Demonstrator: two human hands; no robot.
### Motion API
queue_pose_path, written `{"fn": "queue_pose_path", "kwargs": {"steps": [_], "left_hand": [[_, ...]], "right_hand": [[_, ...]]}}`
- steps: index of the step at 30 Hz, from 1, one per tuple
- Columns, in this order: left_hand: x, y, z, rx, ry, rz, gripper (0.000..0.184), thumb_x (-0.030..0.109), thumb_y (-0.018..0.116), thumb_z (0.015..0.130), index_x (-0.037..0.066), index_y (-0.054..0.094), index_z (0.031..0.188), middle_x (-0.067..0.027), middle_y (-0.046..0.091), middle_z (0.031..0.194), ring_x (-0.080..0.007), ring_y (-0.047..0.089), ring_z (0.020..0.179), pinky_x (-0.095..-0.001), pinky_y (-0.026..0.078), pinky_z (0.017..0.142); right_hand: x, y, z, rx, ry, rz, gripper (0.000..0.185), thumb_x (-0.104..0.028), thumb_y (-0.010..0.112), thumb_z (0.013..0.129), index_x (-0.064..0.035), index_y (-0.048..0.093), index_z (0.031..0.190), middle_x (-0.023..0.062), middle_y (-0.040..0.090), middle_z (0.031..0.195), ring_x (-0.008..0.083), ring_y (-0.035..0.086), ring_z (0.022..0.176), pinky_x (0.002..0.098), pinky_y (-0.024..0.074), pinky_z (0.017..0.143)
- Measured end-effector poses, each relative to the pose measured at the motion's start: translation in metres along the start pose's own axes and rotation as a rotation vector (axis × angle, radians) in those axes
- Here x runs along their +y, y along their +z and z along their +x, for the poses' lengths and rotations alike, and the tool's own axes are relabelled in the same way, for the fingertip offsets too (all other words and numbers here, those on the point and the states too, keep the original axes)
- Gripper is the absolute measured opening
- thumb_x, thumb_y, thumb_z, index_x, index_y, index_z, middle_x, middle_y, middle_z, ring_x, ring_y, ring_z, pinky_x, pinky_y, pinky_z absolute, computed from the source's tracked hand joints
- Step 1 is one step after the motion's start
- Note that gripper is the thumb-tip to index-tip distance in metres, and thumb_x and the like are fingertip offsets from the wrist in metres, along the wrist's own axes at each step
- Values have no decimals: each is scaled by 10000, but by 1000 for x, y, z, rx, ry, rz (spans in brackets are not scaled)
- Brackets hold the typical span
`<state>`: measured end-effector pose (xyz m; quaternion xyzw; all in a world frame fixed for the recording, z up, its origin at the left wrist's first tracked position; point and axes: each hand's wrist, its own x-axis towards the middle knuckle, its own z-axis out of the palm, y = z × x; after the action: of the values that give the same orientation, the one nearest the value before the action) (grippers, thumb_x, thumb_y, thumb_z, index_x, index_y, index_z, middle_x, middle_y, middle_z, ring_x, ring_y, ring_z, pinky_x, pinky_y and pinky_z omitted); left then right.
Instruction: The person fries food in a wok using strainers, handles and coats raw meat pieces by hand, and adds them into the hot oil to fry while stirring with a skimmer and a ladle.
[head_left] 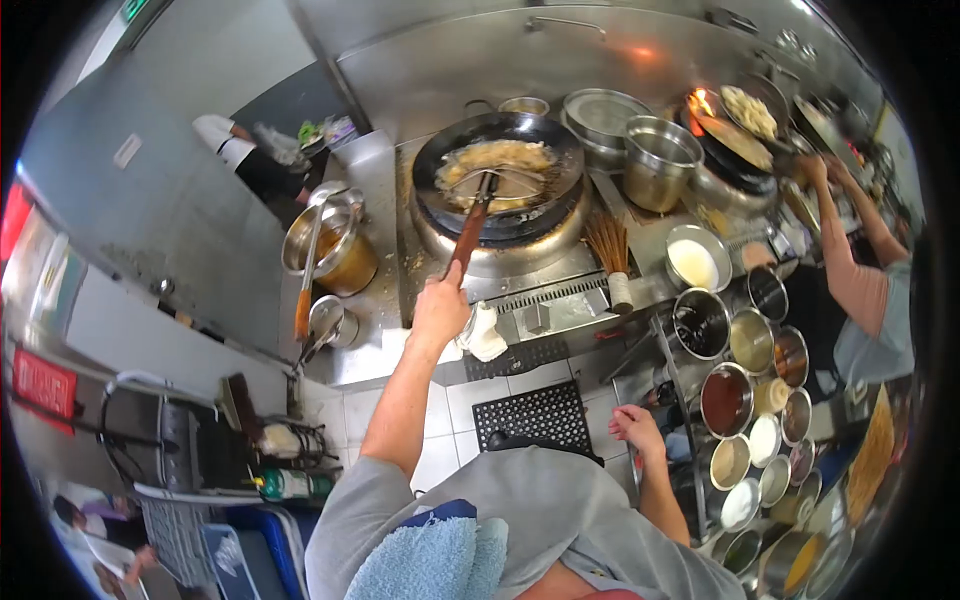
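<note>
My left hand [441, 311] is closed around the wooden handle of a wire skimmer [474, 229]. The skimmer's head lies in a large black wok [430, 150], among pieces of food [512, 155] frying in bubbling oil. Beneath the wok is a round metal burner [560, 240]. My right hand [637, 430] hangs low beside my body, fingers loosely apart with nothing in them. It is nearest to the rack of sauce containers.
Left of the burner stands a pot of oil [350, 265] with a ladle [312, 250] across it. A bamboo brush [610, 250] lies to the right. Seasoning pots [726, 398] crowd the right side. A co-worker [870, 300] handles a flaming wok [735, 145].
</note>
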<state>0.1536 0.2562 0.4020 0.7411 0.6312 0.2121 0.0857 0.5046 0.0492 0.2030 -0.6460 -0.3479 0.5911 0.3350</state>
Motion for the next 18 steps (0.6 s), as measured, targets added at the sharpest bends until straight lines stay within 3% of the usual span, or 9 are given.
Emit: {"fn": "queue_pose_path", "kwargs": {"steps": [11, 18], "left_hand": [[25, -11, -13, -39, -58, 65, 509, 131, 540, 826, 26, 435, 1313, -309, 577, 941, -444, 616, 818, -479, 507, 751], [-19, 2, 14, -72, -19, -148, 522, 132, 559, 826, 29, 435, 1323, -307, 580, 934, -448, 606, 846, -470, 497, 780]], "right_hand": [[5, -16, 2, -15, 48, 21, 245, -179, 533, 922, 9, 582, 1071, 95, 659, 848, 162, 638, 728, 269, 507, 608], [-5, 16, 13, 58, 95, 23, 241, -179, 542, 918, 6, 579, 1069, 95, 658, 843, 162, 641, 718, 273, 516, 606]]}}
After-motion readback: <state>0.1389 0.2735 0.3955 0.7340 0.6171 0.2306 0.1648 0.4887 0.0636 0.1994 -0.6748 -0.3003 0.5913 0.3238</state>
